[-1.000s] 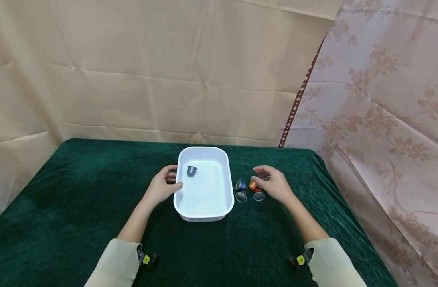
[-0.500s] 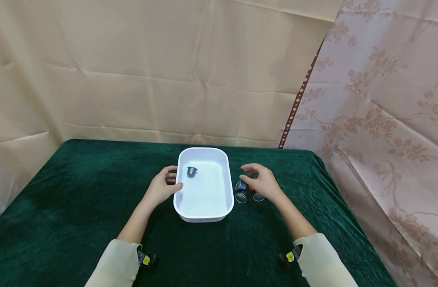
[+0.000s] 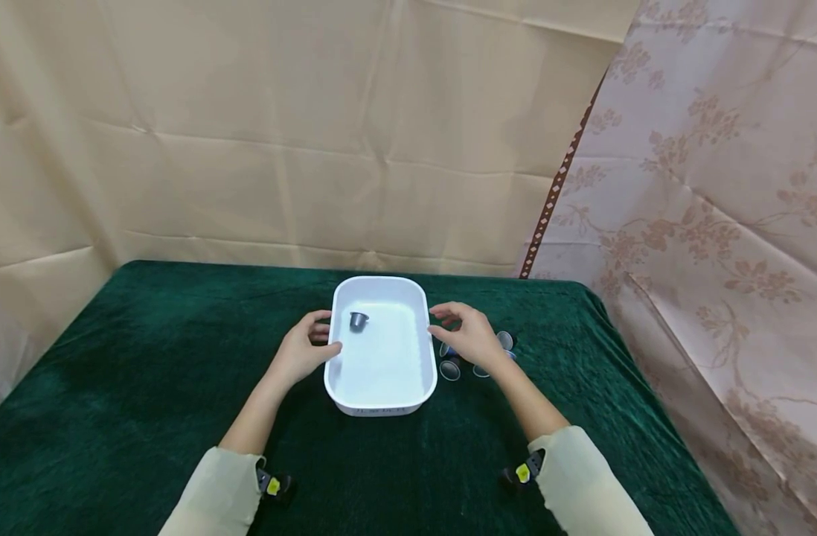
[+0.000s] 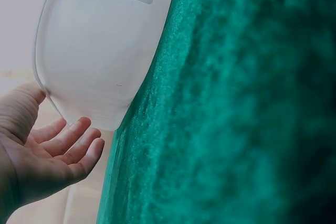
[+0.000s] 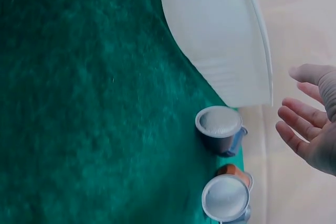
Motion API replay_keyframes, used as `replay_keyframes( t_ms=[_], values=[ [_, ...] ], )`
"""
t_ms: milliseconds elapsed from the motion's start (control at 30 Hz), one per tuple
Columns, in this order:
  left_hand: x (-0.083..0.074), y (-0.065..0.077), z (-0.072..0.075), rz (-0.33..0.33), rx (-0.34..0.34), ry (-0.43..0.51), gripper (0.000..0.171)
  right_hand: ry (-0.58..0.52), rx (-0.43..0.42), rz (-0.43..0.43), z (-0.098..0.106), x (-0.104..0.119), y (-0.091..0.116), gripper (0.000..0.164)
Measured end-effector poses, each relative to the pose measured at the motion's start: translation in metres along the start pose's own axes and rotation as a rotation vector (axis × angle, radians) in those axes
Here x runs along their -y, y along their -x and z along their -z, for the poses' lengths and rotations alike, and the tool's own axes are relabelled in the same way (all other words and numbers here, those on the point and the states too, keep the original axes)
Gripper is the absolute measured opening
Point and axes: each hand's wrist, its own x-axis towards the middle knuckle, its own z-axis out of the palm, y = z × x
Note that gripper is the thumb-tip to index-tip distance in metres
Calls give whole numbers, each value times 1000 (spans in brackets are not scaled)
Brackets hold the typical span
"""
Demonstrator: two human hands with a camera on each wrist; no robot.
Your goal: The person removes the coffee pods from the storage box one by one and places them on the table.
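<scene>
In the head view, a white plastic tray (image 3: 382, 372) stands in the middle, with a grey coffee capsule (image 3: 358, 321) lying in it. My left hand (image 3: 301, 350) holds the tray's left side, thumb over the rim and fingers outside it. The left wrist view has the thumb (image 4: 29, 98) at the rim. My right hand (image 3: 467, 333) is at the tray's right rim with nothing in it; its fingers (image 5: 304, 121) are spread and loosely bent just off the tray end. Beneath it sit several coffee capsules, including a silver-lidded one (image 3: 450, 370), partly hidden by the hand.
A dark green velvet cloth (image 3: 147, 372) covers the table. An orange capsule (image 5: 233, 171) lies behind another silver-lidded capsule (image 5: 226, 198). Beige cloth (image 3: 248, 134) hangs behind the table, and a floral curtain (image 3: 716, 223) hangs at the right.
My right hand has moved left from over the capsules to the tray's right rim, uncovering capsules at the right of the group. My left hand and the tray have stayed put.
</scene>
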Motion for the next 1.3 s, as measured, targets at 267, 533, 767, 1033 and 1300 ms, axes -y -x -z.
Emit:
replay_keyframes(
  t_ms=[267,533,767,1033,1300],
  values=[
    [-2,1,0,4,1,10,65,-18,26,49,-9,12,-7,35],
    [-1,1,0,1,-4,13,65,-9,36,78,-22,22,-15,35],
    [1,1,0,-9,-3,11,64,4,19,120,-32,29,-21,33],
    [2,0,0,-10,-8,8,63,-11,45,191,-43,42,-29,33],
    [2,-1,0,-11,-8,-2,63,5,72,194,-56,50,-38,32]
  ],
)
